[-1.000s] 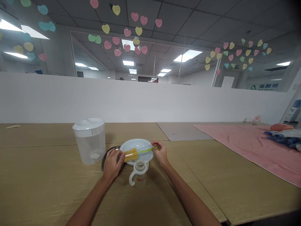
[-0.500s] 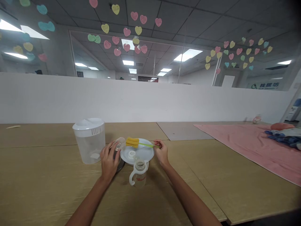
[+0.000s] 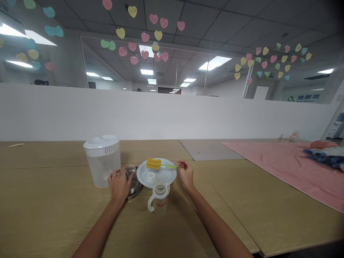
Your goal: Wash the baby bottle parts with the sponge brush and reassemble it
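My right hand [image 3: 186, 173] pinches the thin green handle of a sponge brush [image 3: 153, 163]. Its yellow sponge head is over the white plate [image 3: 142, 179], where a white bottle collar [image 3: 151, 176] also lies. In my left hand [image 3: 119, 184] is a clear dome-shaped bottle cap [image 3: 131, 171], at the far side of a round dark metal tray [image 3: 137, 189]. The palm hides part of that grip. A small white piece [image 3: 132, 191] sits on the tray. In front of the plate a clear baby bottle [image 3: 161, 204] with white side handles stands upright, its mouth uncovered.
Left of my hand stands a translucent white-lidded bucket [image 3: 103, 161]. A pink cloth [image 3: 271, 161] covers the table's right side, with folded blue and white fabric [image 3: 325, 156] on it. A low white wall [image 3: 161, 118] runs behind the table.
My left hand has moved left and down with the clear cap, from beside the plate to over the metal tray. The sponge brush has shifted slightly right.
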Demonstrator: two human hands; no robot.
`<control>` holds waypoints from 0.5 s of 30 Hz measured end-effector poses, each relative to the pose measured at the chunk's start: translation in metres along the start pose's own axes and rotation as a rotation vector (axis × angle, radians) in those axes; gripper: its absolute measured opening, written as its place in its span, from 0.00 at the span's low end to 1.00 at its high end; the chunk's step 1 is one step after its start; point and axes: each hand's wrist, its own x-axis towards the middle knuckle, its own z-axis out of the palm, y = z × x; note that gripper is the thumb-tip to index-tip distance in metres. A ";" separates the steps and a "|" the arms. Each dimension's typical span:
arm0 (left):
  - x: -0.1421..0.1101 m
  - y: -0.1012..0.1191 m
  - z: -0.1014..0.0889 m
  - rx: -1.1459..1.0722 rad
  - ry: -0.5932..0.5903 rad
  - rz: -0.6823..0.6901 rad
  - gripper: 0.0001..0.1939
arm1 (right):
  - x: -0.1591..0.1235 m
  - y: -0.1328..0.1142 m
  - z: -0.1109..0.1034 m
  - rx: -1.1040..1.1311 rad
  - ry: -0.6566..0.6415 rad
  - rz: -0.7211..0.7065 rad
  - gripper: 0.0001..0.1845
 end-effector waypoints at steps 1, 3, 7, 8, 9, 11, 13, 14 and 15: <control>0.000 -0.001 0.001 0.020 -0.023 0.002 0.17 | 0.000 0.000 0.000 0.000 -0.001 0.000 0.16; -0.001 -0.001 0.001 0.052 -0.060 -0.003 0.16 | 0.000 -0.001 0.000 -0.007 -0.007 0.000 0.16; -0.002 -0.001 0.001 0.057 -0.109 -0.021 0.12 | 0.000 -0.001 0.000 -0.014 -0.015 -0.004 0.16; -0.001 -0.001 0.000 0.048 -0.119 -0.019 0.11 | 0.000 -0.001 0.000 -0.012 -0.016 -0.006 0.16; -0.001 -0.001 0.000 0.040 -0.125 -0.014 0.10 | 0.000 -0.001 0.000 -0.009 -0.014 -0.007 0.16; -0.002 -0.001 0.001 0.035 -0.121 0.003 0.10 | 0.000 -0.001 0.000 -0.006 -0.013 -0.008 0.15; -0.003 -0.001 0.004 0.048 -0.108 0.016 0.12 | -0.001 -0.001 0.000 -0.009 -0.013 -0.009 0.15; -0.003 -0.001 0.005 0.056 -0.105 0.018 0.12 | -0.001 0.000 0.000 -0.013 -0.014 -0.010 0.15; -0.004 -0.001 0.007 0.064 -0.105 0.016 0.13 | -0.001 0.000 0.000 -0.022 -0.015 -0.013 0.15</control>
